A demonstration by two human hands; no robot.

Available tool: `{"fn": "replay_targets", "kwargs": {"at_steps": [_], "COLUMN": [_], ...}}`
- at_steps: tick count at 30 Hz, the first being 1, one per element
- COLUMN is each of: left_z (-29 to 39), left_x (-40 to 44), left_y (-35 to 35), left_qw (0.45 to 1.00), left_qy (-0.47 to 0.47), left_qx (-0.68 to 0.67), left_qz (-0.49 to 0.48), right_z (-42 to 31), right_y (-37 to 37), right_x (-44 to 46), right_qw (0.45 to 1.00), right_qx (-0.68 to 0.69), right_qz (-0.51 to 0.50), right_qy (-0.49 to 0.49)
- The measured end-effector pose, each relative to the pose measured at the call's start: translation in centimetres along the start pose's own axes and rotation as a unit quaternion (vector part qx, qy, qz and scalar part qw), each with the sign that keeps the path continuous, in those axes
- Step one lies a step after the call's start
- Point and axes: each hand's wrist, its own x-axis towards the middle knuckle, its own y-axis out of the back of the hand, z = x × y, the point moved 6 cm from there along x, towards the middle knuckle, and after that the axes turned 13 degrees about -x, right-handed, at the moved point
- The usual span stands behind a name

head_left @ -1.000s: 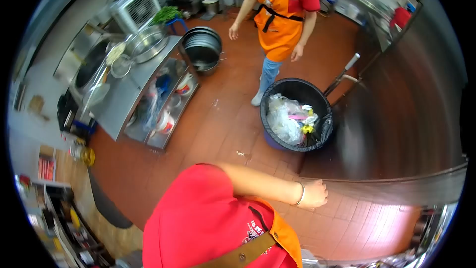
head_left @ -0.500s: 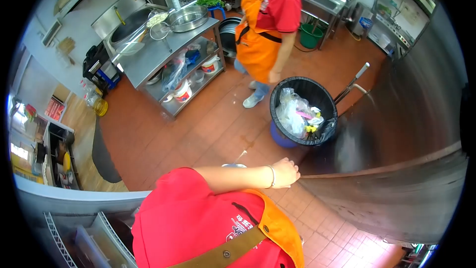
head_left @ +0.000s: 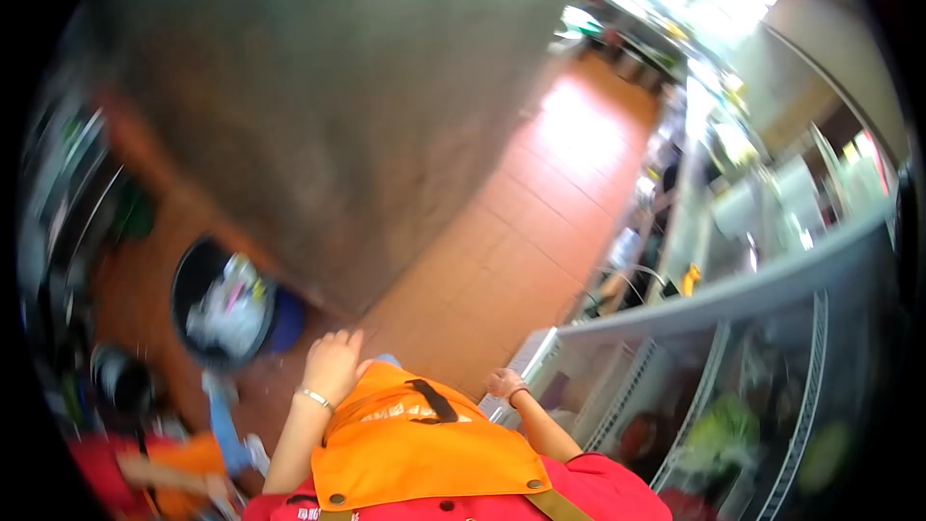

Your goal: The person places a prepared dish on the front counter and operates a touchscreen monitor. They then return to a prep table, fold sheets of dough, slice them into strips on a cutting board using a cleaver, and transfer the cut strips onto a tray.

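Observation:
My left hand [head_left: 333, 367], with a silver bracelet at the wrist, is held in front of my orange apron [head_left: 415, 458]. Its fingers are slightly apart, and nothing shows in it. To the right, my right hand [head_left: 506, 384] has bent fingers beside the pale edge [head_left: 526, 362] of a shelved unit. Blur hides whether it touches that edge or holds anything. A dark bin [head_left: 183, 304] with plastic bags [head_left: 231, 314] in it stands left of my left hand.
A large blurred metal surface [head_left: 328, 106] fills the upper left. White wire racks [head_left: 709, 376] with wrapped greens [head_left: 723, 434] are at lower right. A co-worker [head_left: 183, 463] is at lower left. Red tiled floor [head_left: 482, 260] runs between the metal surface and the racks.
The view has swung right, so the bin and co-worker now appear at the left. My right hand and the wire racks on the right have come into view.

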Motion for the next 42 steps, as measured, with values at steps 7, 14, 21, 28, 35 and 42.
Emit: {"fn": "replay_targets", "kwargs": {"at_steps": [7, 14, 21, 28, 35, 42], "left_z": [2.6, 9.2, 13.6, 12.4, 14.3, 19.8], "left_x": [13.3, 27.8, 39.0, 44.4, 57.7, 66.1], "left_y": [-1.4, -0.8, -1.4, -3.6, -3.9, -3.5], "left_qw": [0.984, 0.938, 0.910, 0.892, 0.922, 0.930], "left_qy": [-0.159, -0.318, -0.378, -0.387, -0.311, -0.316], "left_qx": [0.010, -0.028, -0.008, 0.017, 0.072, 0.026], "left_qz": [-0.083, -0.132, -0.173, -0.233, -0.219, -0.185], "right_z": [-16.1, -19.0, -21.7, -19.5, -15.6, -13.2], "right_y": [6.8, 14.7, 28.7, 30.0, 37.6, 51.5], "right_x": [-6.9, -7.1, -2.5, 3.1, 12.9, 22.1], "right_qw": [0.971, 0.900, 0.928, 0.948, 0.908, 0.920], "right_qx": [-0.238, -0.414, -0.370, -0.210, -0.398, -0.372], "right_qz": [-0.002, -0.126, -0.013, 0.223, 0.130, 0.125], "right_qy": [0.031, 0.045, -0.043, -0.088, -0.019, -0.026]}}
